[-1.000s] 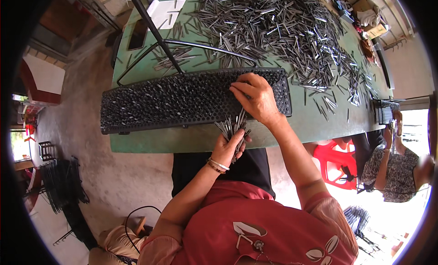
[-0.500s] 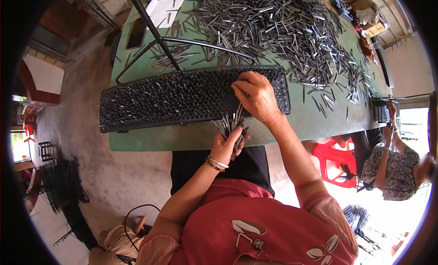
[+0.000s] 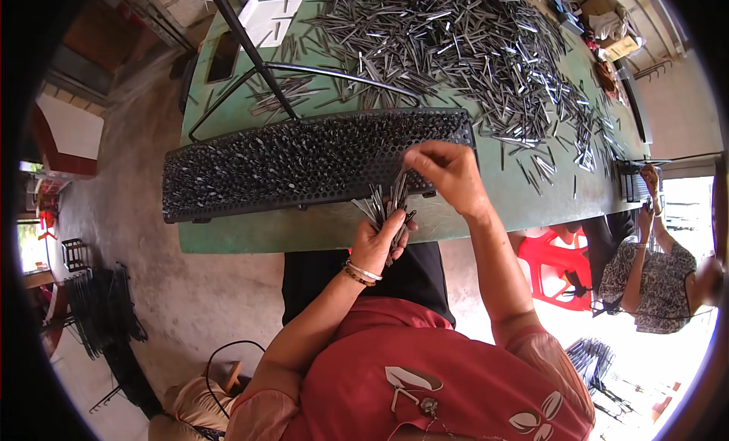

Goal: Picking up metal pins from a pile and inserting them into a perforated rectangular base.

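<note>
Slim strips (image 3: 398, 193) fan lengthwise forward — left hand (image 3: 373, 247) wrapped round them, right hand (image 3: 454, 178) bent, grip unclear.

A green table (image 3: 258, 235) carries a black holed rack (image 3: 250, 175) along its near side, the rack's left end jutting past the table's left edge. Dark strips (image 3: 456, 50) heap up far and right, some scattered. Far left lie white paper (image 3: 260, 14) and a dark slab (image 3: 222, 56).

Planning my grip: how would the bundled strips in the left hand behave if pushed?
The bundled strips would probably splay, since their tips fan out. They look stiff, standing straight without sagging, and may slide, judging by their shiny surfaces.
</note>
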`<state>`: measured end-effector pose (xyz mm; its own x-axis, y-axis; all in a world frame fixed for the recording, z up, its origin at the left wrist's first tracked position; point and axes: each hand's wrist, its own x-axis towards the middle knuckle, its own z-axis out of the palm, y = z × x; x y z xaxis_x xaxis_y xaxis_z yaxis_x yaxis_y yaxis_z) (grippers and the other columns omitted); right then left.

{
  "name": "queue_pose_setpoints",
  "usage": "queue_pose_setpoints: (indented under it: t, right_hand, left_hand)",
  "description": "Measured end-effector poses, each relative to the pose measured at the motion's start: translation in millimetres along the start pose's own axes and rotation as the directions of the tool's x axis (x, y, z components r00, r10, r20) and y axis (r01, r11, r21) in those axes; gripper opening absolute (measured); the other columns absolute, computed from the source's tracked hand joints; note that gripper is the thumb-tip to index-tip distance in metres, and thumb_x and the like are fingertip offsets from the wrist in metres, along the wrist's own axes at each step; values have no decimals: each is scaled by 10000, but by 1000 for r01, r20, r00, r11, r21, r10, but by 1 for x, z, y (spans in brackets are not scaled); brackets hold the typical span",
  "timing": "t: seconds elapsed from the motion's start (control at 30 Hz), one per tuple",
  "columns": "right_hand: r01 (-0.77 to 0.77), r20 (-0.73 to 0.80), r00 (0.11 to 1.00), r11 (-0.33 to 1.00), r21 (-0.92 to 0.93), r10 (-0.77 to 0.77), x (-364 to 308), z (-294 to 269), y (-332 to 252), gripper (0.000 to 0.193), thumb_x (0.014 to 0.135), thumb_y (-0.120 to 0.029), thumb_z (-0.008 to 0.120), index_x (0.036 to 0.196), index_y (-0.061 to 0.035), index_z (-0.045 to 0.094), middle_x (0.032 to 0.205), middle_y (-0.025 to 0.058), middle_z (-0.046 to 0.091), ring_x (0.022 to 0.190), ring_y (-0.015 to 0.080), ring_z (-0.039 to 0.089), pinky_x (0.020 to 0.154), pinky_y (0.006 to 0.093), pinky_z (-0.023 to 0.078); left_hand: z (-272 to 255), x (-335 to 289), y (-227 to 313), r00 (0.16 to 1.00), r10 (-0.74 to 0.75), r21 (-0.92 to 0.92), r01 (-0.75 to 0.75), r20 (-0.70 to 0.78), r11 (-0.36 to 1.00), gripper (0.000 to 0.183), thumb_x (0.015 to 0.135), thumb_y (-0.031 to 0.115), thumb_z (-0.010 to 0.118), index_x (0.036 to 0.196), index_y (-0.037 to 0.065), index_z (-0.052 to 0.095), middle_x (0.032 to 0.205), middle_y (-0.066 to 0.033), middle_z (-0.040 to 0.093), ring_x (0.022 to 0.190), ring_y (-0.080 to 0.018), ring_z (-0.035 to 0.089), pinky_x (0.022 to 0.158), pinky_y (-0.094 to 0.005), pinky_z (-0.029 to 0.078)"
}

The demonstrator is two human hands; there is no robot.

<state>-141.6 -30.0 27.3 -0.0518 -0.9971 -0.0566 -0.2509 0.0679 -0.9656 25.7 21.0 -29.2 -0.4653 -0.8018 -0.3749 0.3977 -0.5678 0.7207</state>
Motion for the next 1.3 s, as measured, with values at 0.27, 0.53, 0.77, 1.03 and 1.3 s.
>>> queue_pose_setpoints:
  t: [0.27, 0.53, 0.77, 1.03, 1.3]
  right_hand:
    - [227, -270, 917, 942, -249, -293, 24, 10, 14, 148, 843, -92, 671, 953, 6, 676, 791, 47, 666, 680, 62, 569, 610, 214, 454]
    - [395, -241, 824, 825, -404, -512, 25, 17, 24, 130, 801, -54, 680, 922, -5, 675, 823, 102, 652, 683, 185, 622, 623, 272, 488]
    - [474, -88, 767, 653, -591, -636, 21, 20, 17, 177, 761, -84, 719, 926, -27, 685, 828, 83, 608, 699, 254, 601, 627, 312, 490]
    - [259, 154, 963, 911, -322, -220, -9, 7, 9, 145, 812, -135, 707, 868, -2, 694, 796, 60, 607, 656, 130, 574, 590, 259, 452]
    - [-60, -46, 997, 996, 66, 63, -1, -3, -1, 189, 860, -138, 669, 924, 38, 652, 743, 17, 633, 607, 55, 519, 546, 209, 433]
  left_hand:
    - [1, 2, -6, 993, -100, -48, 97, -63, 994, 193, 924, 250, 568, 927, 56, 576, 766, -67, 638, 535, -63, 511, 381, -194, 372]
    - [-5, 0, -5, 997, -69, 11, 69, 33, 998, 190, 911, 210, 593, 1022, 57, 575, 811, -42, 621, 611, -64, 520, 444, -194, 406]
    - [-13, 2, -5, 995, -73, 14, 73, 69, 997, 178, 904, 210, 610, 993, 59, 576, 802, -37, 622, 609, -61, 531, 467, -200, 427]
    - [-11, -1, 0, 997, -25, 28, 23, 71, 999, 158, 910, 200, 601, 921, 42, 603, 761, -21, 611, 576, -57, 520, 467, -201, 426]
    - [-18, -2, -2, 995, -33, 106, 23, 91, 994, 177, 909, 196, 602, 848, 31, 624, 715, -6, 598, 564, -43, 506, 457, -195, 414]
